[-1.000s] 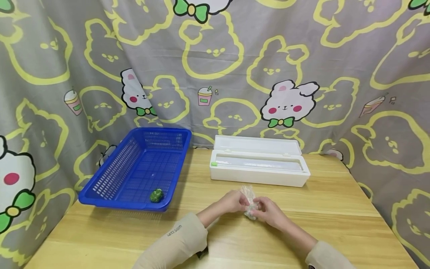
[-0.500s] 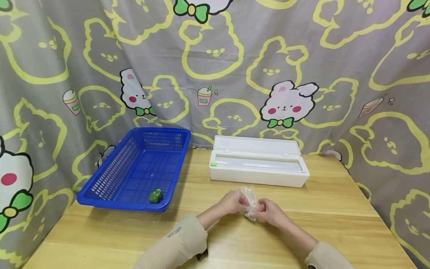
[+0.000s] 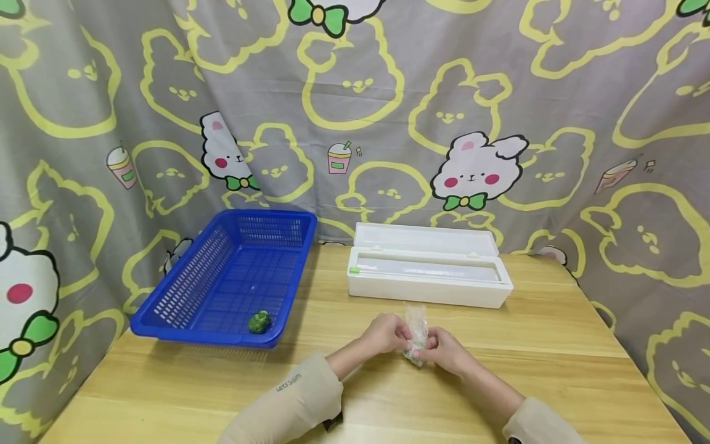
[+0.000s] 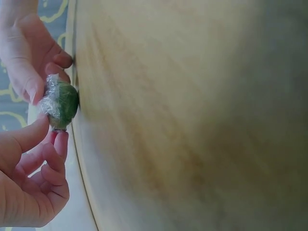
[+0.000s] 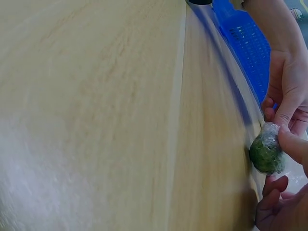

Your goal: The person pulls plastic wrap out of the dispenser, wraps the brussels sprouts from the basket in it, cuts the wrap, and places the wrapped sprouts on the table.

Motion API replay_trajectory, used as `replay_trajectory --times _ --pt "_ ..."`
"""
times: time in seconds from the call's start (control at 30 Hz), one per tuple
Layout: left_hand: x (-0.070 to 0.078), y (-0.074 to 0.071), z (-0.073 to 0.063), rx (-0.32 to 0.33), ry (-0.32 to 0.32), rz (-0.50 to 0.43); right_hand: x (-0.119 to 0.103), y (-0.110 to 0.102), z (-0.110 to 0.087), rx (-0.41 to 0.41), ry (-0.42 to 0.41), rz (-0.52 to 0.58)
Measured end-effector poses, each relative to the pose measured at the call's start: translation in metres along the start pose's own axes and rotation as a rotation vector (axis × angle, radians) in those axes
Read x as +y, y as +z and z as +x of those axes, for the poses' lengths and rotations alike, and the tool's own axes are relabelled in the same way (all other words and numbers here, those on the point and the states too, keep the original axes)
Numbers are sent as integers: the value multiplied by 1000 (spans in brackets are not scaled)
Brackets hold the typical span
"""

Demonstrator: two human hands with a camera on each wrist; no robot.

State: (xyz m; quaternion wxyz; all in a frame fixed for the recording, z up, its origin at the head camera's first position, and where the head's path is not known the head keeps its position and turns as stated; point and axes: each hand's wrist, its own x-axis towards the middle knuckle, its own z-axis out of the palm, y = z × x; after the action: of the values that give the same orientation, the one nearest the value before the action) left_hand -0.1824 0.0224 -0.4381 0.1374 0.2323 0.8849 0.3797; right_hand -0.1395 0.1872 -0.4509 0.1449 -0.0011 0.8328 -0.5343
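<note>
A small round green vegetable (image 4: 69, 103), partly covered in crinkled cling film (image 3: 416, 320), is between my two hands over the table. My left hand (image 3: 385, 333) pinches it from the left, with thumb and fingertips on the wrap. From the other side my right hand (image 3: 450, 353) pinches it too, its thumb on the film in the right wrist view. A loose tail of film stands up beyond the fingers in the head view. The green side faces down toward the wood in both wrist views. A similar green bundle (image 3: 259, 321) lies in the blue basket (image 3: 166, 336).
Behind my hands stands a white cling film box (image 3: 427, 291), its lid raised and a film roll inside, with a green slider (image 3: 354, 270) at its left. A patterned curtain (image 3: 377, 92) hangs behind the wooden table (image 3: 554, 370). A small dark object (image 3: 334, 422) shows by my left sleeve.
My hands stay in almost the same spot, fingers shifting slightly on the wrapped vegetable. The film's loose tail has moved a little right and looks flatter and more spread.
</note>
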Motion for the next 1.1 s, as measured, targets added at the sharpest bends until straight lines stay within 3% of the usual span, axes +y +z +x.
replay_trajectory --times 0.27,0.43,0.67,0.87,1.1 --pt "-1 1 0 10 -14 -22 1 3 1 45 11 8" --pt "-2 2 1 5 -16 -51 2 0 1 11 18 23" --pt "-4 3 1 4 -13 -50 4 -3 4 -86 -38 32" --pt "-3 2 0 26 -4 -44 3 -2 2 -66 -31 28" --pt "-3 2 -1 34 -47 -62 3 -1 0 -51 -78 20"
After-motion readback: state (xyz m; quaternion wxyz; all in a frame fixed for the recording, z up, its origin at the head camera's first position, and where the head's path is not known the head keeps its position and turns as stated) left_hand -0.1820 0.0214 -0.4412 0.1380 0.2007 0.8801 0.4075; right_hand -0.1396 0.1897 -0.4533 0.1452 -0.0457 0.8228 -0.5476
